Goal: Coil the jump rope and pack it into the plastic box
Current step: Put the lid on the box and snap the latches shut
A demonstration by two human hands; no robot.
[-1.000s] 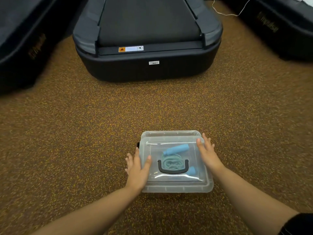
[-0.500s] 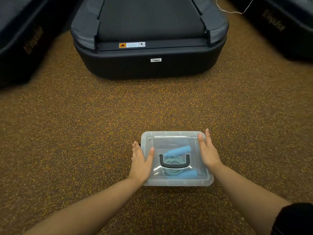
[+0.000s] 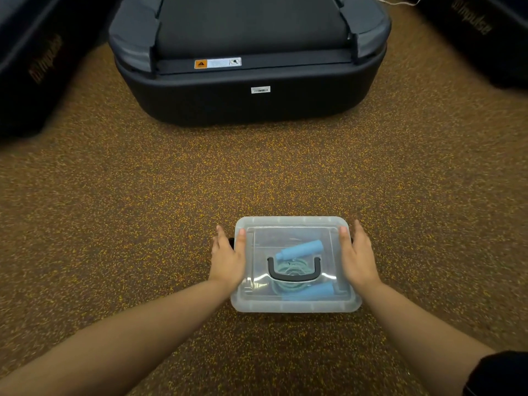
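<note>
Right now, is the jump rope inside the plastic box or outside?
Inside. The coiled jump rope and its blue handles show through the clear lid, which sits on the plastic box.

The jump rope point(image 3: 289, 267) lies in the plastic box point(image 3: 294, 305), between left hand point(image 3: 227, 261) and right hand point(image 3: 358, 260), treadmill point(image 3: 251, 107) behind.

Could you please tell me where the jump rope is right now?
In the head view, the jump rope lies coiled inside the lidded plastic box on the floor, lower centre, between the left hand and right hand.
</note>
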